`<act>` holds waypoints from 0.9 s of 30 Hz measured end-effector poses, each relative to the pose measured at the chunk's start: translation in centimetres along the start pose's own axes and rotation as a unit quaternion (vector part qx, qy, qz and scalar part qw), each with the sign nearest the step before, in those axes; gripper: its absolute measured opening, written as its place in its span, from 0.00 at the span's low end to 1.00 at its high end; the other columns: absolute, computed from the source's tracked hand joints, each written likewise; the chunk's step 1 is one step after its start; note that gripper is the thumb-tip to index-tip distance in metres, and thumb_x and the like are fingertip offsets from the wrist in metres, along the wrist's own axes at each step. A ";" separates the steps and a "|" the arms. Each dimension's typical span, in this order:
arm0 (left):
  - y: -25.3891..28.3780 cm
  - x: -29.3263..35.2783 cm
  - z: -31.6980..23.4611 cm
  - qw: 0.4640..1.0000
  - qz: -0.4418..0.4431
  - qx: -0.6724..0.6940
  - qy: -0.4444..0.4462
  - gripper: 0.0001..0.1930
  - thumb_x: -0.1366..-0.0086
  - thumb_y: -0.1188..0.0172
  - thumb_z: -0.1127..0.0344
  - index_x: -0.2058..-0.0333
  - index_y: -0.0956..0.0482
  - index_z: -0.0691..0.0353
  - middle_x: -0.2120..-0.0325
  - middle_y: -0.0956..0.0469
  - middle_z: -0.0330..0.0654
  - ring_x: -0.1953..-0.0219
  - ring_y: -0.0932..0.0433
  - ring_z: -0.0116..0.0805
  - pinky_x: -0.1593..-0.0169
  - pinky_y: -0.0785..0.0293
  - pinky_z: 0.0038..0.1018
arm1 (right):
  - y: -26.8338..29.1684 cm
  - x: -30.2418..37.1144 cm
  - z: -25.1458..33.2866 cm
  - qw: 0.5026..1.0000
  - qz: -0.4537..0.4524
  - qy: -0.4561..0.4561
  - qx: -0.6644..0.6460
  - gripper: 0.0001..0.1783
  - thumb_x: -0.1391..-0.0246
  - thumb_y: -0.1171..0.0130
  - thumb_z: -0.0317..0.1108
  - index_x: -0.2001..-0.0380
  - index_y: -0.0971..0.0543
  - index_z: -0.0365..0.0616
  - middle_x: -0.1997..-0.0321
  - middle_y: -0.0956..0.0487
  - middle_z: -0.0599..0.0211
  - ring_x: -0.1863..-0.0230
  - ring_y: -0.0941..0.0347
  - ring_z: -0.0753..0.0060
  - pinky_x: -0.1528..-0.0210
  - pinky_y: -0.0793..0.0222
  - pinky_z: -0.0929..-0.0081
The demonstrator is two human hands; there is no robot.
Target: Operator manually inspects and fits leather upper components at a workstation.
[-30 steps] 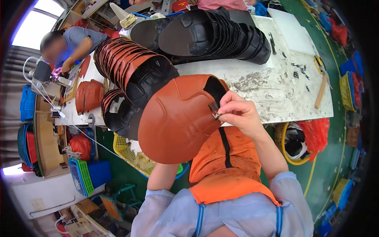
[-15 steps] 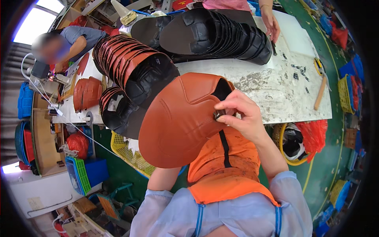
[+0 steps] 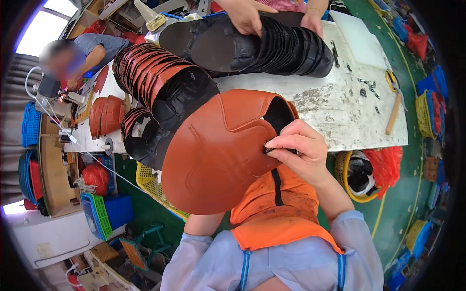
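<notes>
over apron (image 3: 272, 237), brown upper (image 3: 218, 155) slants, toe (image 3: 187, 199) lower-left; right grip (image 3: 305, 148) pinching dark bit (image 3: 268, 148); can't tell left grip.

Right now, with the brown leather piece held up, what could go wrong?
The small dark piece is only pinched by the right hand, so it could slip and drop. The left hand is hidden behind the brown leather piece; its grip can't be checked, so the leather might shift. A co-worker's hand is at the leaning black stack, which could slide.
</notes>
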State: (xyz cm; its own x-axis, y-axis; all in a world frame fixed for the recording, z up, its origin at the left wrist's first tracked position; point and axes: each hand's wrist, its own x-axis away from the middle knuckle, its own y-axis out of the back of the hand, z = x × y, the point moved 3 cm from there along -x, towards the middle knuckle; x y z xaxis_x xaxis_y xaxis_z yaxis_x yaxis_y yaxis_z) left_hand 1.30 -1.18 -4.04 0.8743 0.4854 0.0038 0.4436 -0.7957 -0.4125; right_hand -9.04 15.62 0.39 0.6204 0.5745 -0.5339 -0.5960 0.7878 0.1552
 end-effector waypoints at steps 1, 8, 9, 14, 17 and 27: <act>-0.1 -0.2 0.0 1.000 -0.001 -0.019 -0.007 0.29 0.29 0.44 0.56 0.33 0.37 0.58 0.38 0.31 0.49 0.39 0.28 0.44 0.38 0.29 0.37 | 0.0 0.0 0.1 1.000 0.002 -0.006 -0.009 0.14 0.55 0.27 0.21 0.63 0.12 0.44 0.70 0.24 0.71 0.68 0.27 0.76 0.67 0.30 0.78; 0.9 -0.4 -1.3 0.987 -0.006 -0.152 -0.049 0.28 0.29 0.44 0.56 0.33 0.36 0.57 0.40 0.29 0.50 0.40 0.28 0.45 0.39 0.29 0.37 | 0.5 -1.9 0.9 0.997 0.080 -0.022 -0.011 0.15 0.54 0.28 0.22 0.61 0.17 0.42 0.65 0.25 0.72 0.69 0.28 0.81 0.69 0.31 0.79; 0.9 0.1 -1.3 0.984 -0.006 -0.172 -0.055 0.28 0.29 0.44 0.56 0.34 0.36 0.57 0.40 0.29 0.50 0.40 0.28 0.45 0.39 0.29 0.37 | 0.4 -2.3 0.8 0.984 0.104 -0.122 -0.073 0.18 0.55 0.27 0.24 0.59 0.21 0.43 0.64 0.25 0.72 0.70 0.29 0.81 0.70 0.32 0.79; 0.4 1.6 -2.3 0.958 -0.004 -0.274 -0.087 0.28 0.29 0.44 0.57 0.34 0.35 0.57 0.41 0.28 0.50 0.40 0.27 0.46 0.40 0.28 0.37 | -0.1 -5.3 0.4 0.938 0.193 -0.275 -0.087 0.25 0.56 0.25 0.27 0.58 0.30 0.46 0.63 0.25 0.71 0.74 0.28 0.82 0.72 0.32 0.79; -1.7 -1.9 -1.1 0.937 0.006 -0.331 -0.108 0.28 0.30 0.43 0.57 0.34 0.34 0.56 0.42 0.28 0.51 0.40 0.27 0.46 0.40 0.28 0.36 | -2.9 -3.9 -0.6 0.993 0.044 -0.104 -0.021 0.27 0.57 0.24 0.29 0.54 0.27 0.47 0.61 0.25 0.67 0.72 0.26 0.74 0.71 0.29 0.75; -0.3 0.8 -3.4 0.844 -0.005 -0.510 -0.167 0.27 0.30 0.43 0.58 0.35 0.33 0.55 0.44 0.26 0.52 0.41 0.26 0.47 0.42 0.27 0.36 | -2.7 -3.2 1.7 0.987 0.010 0.108 0.118 0.23 0.58 0.26 0.23 0.54 0.14 0.49 0.56 0.27 0.66 0.66 0.26 0.75 0.68 0.26 0.78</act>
State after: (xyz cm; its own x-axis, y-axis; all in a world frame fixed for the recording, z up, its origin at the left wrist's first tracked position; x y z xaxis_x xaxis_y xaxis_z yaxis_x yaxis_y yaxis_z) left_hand 2.55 -1.74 -0.84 0.8407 0.4340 -0.3238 0.5384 -0.6058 0.5858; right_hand -8.58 12.03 3.07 0.4705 0.5502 -0.6899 -0.4557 0.8210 0.3439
